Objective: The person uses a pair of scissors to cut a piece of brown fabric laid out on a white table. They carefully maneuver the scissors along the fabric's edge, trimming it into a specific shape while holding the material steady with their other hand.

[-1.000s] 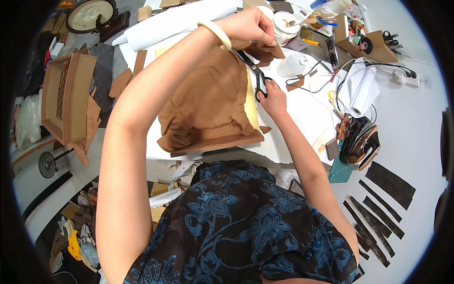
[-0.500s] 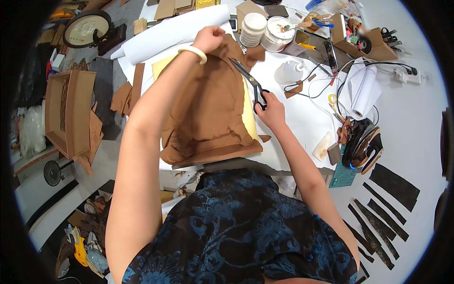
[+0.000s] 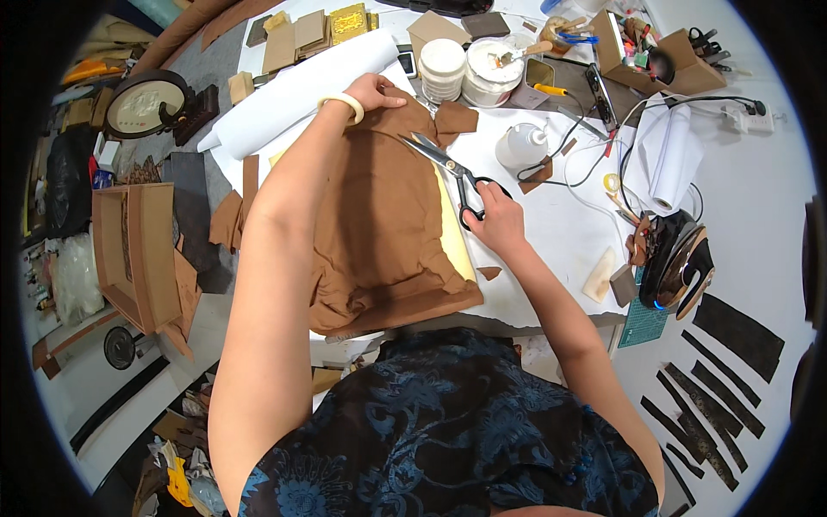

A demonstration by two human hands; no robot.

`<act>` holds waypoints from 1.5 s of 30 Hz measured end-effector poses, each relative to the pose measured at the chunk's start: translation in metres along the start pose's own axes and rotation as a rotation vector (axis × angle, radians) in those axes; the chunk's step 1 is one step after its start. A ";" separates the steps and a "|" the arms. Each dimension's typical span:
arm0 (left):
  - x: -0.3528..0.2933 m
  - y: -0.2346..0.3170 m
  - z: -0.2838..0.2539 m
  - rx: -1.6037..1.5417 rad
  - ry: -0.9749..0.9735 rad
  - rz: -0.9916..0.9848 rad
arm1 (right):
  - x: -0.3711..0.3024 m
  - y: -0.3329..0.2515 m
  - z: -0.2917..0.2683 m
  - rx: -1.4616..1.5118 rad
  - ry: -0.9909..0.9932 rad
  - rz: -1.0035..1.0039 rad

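Observation:
A large piece of soft brown leather (image 3: 370,198) lies rumpled over a yellow sheet (image 3: 454,233) on the white-covered table. At its far edge my left hand (image 3: 376,92), with a pale bangle on the wrist, is closed on the leather. My right hand (image 3: 500,217) grips a pair of black-handled scissors (image 3: 450,164) by the loops. Their blades are slightly apart and point up and left, with the tips over the leather's right side. Just beyond lies a small brown scrap (image 3: 457,121), and another scrap (image 3: 489,273) rests right of the yellow sheet.
White tubs (image 3: 442,71) and a rolled white sheet (image 3: 301,90) stand at the back. A clear bottle (image 3: 520,145), cables and an iron (image 3: 676,267) are on the right. A cardboard box (image 3: 663,69) of tools sits back right; an open brown box (image 3: 138,254) is at left.
The scissors have parted their blades and moved slightly left over the leather. My left hand has come slightly nearer along the far edge. The whole view has shifted a little.

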State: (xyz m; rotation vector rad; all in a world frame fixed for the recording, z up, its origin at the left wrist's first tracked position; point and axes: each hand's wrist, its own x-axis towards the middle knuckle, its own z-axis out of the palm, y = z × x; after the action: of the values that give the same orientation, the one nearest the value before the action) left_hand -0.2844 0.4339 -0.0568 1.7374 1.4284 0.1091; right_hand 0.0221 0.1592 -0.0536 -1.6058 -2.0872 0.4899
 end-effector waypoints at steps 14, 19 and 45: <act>-0.024 -0.020 0.008 -0.607 -0.024 0.162 | 0.031 0.030 -0.004 -0.018 -0.090 -0.136; -0.035 -0.007 0.010 -0.643 -0.037 0.185 | 0.031 0.042 -0.006 -0.049 -0.142 -0.166; -0.038 -0.009 -0.001 -0.611 -0.107 0.211 | 0.070 0.027 0.001 -0.034 -0.174 -0.200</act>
State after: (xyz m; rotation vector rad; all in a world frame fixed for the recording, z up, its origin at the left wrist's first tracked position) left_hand -0.3047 0.4023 -0.0450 1.3496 0.9892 0.5037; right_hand 0.0285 0.2337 -0.0595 -1.3957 -2.3667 0.5439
